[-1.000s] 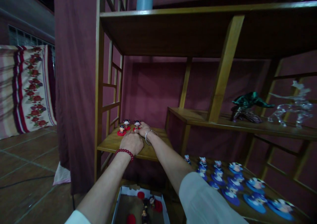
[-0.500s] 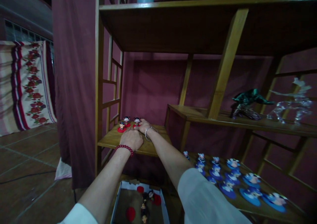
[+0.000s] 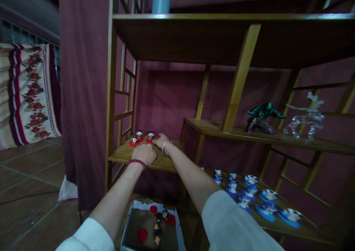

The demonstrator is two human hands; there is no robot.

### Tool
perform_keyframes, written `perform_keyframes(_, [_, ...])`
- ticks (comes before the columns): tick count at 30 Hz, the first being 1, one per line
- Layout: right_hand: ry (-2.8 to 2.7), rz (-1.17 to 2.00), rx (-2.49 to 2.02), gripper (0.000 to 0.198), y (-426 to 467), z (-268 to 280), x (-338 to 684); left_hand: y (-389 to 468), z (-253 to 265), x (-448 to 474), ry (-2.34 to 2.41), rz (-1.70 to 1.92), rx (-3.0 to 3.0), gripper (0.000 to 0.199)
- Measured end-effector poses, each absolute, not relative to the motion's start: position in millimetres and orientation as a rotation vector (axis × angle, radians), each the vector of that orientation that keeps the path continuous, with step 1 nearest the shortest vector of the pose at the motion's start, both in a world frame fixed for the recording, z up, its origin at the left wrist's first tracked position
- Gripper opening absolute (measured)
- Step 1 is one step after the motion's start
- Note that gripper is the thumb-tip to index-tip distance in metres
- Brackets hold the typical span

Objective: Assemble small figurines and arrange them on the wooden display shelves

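Three small doll figurines on red round bases stand at the left of a wooden shelf: a front one (image 3: 134, 139), a rear one (image 3: 139, 134) and a right-hand one (image 3: 150, 136). My right hand (image 3: 161, 141), wearing a silver bangle, is just right of the right-hand figurine. Its fingers are apart, and its thumb side is close to the red base; contact is unclear. In front of the figurines, my left hand (image 3: 144, 153) rests low over the shelf board, a red bead bracelet on its wrist. The back of that hand hides its fingers.
Below, a shallow box (image 3: 179, 228) holds several more figurines and red discs. Blue-based figurines (image 3: 266, 211) stand in rows on the lower right shelf. A dark green sculpture (image 3: 263, 117) and a clear glass animal (image 3: 305, 119) occupy the middle shelf. A wooden post (image 3: 241, 80) divides the shelving.
The right hand's fingers have come away from the right-hand figurine, which stays standing. The left hand keeps about the same place by the figurines. The view has shifted slightly.
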State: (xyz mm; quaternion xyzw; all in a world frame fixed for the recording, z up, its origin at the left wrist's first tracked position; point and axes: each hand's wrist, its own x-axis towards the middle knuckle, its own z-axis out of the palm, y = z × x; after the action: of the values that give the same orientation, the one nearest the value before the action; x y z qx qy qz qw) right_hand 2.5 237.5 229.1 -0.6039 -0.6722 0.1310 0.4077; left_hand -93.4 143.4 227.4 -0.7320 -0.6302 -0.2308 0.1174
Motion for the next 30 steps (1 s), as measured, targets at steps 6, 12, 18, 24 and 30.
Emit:
perform_keyframes(6, [-1.738, 0.259, -1.590, 0.057, 208.3, 233.3, -0.5, 136.0, 226.2, -95.2, -1.932, -0.718, -2.079, 0.036])
perform_keyframes(12, [-1.784, 0.236, -1.556, 0.043, 172.9, 234.8, 0.4, 119.9, 215.6, -97.8, -1.912, -0.818, -1.969, 0.038])
perform_keyframes(18, [-1.820, 0.250, -1.523, 0.037, 145.3, 229.8, 1.9, 109.2, 198.8, -101.4, -1.803, -0.848, -1.963, 0.036])
perform_keyframes(24, [-1.850, 0.246, -1.407, 0.032, 119.3, 221.0, 1.1, 89.8, 180.5, -99.4, -1.667, -0.987, -1.937, 0.038])
perform_keyframes(30, [-1.901, 0.178, -1.154, 0.027, 87.8, 202.7, 3.2, 74.1, 163.3, -94.9, -1.552, -1.090, -1.972, 0.036])
